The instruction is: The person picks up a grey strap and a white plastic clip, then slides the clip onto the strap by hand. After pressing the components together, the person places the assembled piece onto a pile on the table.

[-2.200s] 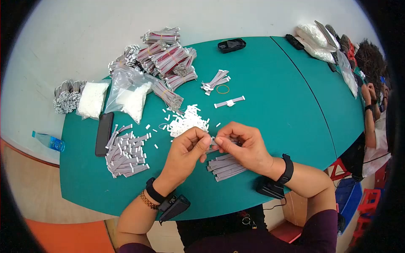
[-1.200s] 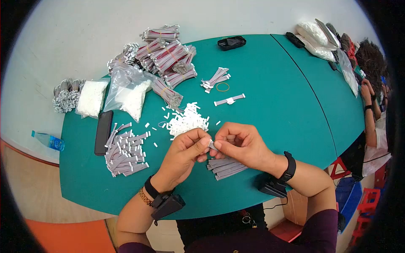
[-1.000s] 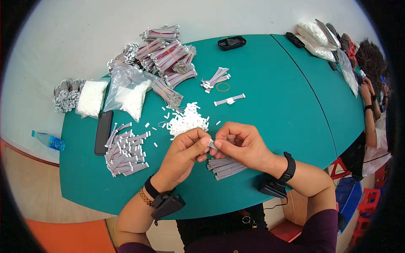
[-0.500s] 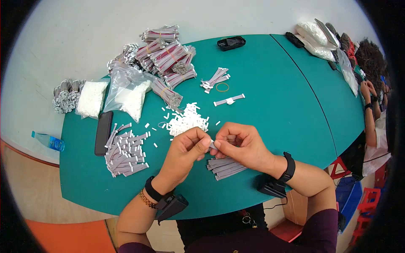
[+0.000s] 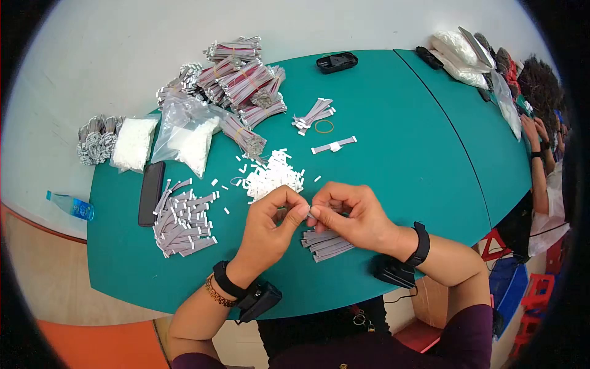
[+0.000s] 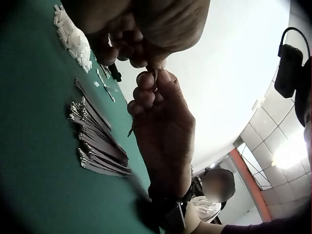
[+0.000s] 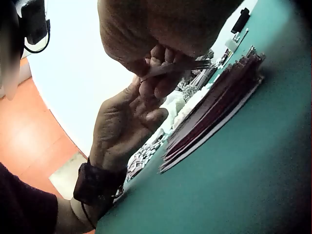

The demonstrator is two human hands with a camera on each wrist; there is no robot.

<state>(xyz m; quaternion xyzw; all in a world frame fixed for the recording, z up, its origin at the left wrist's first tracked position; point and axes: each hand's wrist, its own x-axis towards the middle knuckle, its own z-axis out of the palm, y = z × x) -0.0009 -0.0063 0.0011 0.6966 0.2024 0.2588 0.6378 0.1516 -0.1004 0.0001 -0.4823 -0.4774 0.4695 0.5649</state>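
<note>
My left hand and right hand meet fingertip to fingertip above the green table. Between thumb and forefinger the right hand pinches a short grey ribbon cable, its free end trailing back under the palm in the right wrist view. At the cable's end the left thumb and forefinger pinch a tiny white connector piece, mostly hidden by the fingertips. Beneath the right hand lies a row of grey ribbon cables. Just beyond the left hand is a heap of small white connector pieces.
Ribbon cables with white ends lie loosely at the left, beside a black phone. Behind are bags of white pieces and stacked cable bundles. A few cables and a rubber band sit further back.
The fingertips have closed over the white connector piece and cable end, which showed more plainly a second ago. The left wrist has shifted slightly right; the table's piles look unchanged.
</note>
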